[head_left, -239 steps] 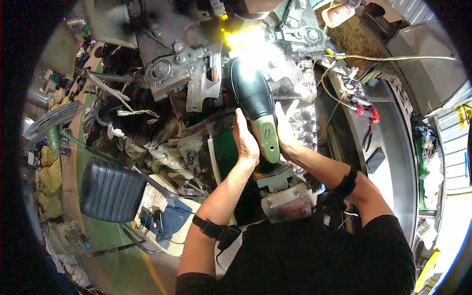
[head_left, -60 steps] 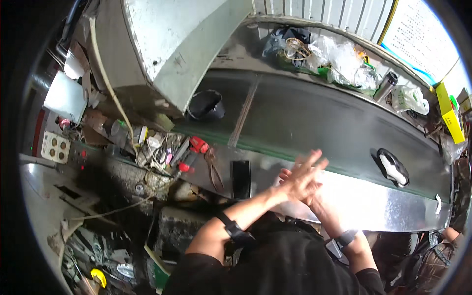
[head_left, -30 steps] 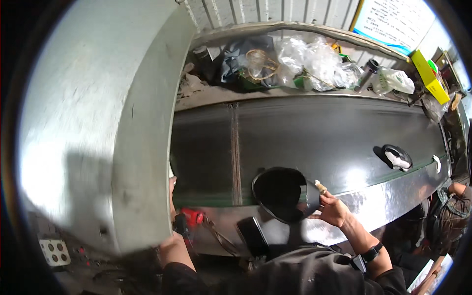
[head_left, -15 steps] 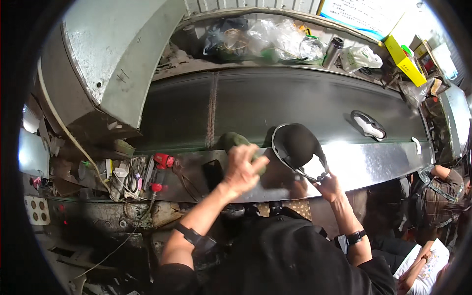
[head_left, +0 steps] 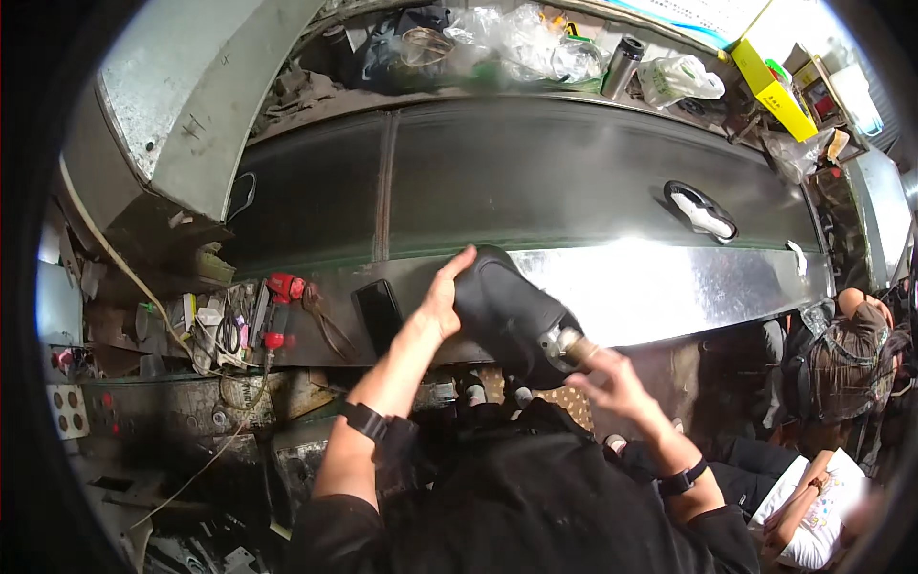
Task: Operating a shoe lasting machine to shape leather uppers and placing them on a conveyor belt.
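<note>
A black shoe (head_left: 512,301) is tilted over the front edge of the metal-topped bench, its rounded toe up and to the left. My left hand (head_left: 440,306) grips it by the side of the toe. At its opposite, lower right end a grey metallic part shows, with a tan cylindrical piece (head_left: 572,348) sticking out. My right hand (head_left: 617,381) has its fingers closed around that tan piece; motion blurs them a little. Left of my left hand lies a black phone (head_left: 379,308).
A dark belt (head_left: 535,182) runs behind the metal strip; another black shoe with white stuffing (head_left: 701,210) lies on it. A red power tool (head_left: 282,306) lies at left, near a grey machine hood (head_left: 206,124). A steel flask (head_left: 623,67) and plastic bags line the back ledge. People sit at lower right.
The dark green object is gone from my left hand, which now grips the shoe's toe. The wide-open shoe that my right hand held is no longer there. The view has shifted slightly.
</note>
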Demonstrator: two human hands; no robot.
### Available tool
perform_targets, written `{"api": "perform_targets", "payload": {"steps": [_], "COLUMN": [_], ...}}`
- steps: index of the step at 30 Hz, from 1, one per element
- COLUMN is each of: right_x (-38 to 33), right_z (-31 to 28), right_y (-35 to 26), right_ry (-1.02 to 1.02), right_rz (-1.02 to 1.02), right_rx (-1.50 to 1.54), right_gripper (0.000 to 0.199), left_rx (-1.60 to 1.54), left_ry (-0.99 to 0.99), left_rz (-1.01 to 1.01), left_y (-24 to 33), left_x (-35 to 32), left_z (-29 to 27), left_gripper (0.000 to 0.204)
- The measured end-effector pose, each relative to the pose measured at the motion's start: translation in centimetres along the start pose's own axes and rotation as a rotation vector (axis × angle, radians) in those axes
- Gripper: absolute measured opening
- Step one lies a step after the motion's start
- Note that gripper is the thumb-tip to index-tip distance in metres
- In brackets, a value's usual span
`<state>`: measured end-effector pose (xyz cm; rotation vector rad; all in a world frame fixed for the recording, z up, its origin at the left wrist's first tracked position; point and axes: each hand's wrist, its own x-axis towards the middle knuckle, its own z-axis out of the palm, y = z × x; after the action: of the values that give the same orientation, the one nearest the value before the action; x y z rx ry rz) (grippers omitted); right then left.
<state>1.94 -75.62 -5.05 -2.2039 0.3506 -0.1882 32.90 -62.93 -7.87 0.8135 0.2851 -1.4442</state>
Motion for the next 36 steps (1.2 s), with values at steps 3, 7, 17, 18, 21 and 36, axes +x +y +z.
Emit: {"api": "perform_targets", "payload": {"steps": [3,7,17,18,21,36], "right_x": [-1.9,1.0,0.2,-0.3,-1.9,5.4], "right_z": [5.8,8.3,8.8,8.2,8.3,4.6], "right_y": [3.7,3.3,6.8,6.9,9.2,4.8], "right_ry": [0.041,0.355,0.164,0.182,0.135,-0.32], "right_rz": [-0.35,-0.321,0.023,-0.056,-0.077,0.565], "right_rx": [-0.383,-0.294,0.253,0.188,-0.015,0.929], "right_gripper": [0.034,0.053,0.1,0.095,0.092,0.106], "left_rx": [0.29,0.793,1.084,0.962,1.057,0.761], "left_ry": [0.137,0.552,0.89,0.862,1.003,0.825], "left_rz": [0.057,0.394,0.405,0.383,0.38,0.744], "left_y": [1.3,1.6,-2.1,-3.0,-4.7,-6.4], "left_x": [3.4,6.8,8.3,7.7,7.7,-2.1], "left_z": [-3.4,-4.2,-6.4,-6.8,-2.3,-1.5], "left_gripper": [0.033,0.029,0.035,0.037,0.068,0.034]}}
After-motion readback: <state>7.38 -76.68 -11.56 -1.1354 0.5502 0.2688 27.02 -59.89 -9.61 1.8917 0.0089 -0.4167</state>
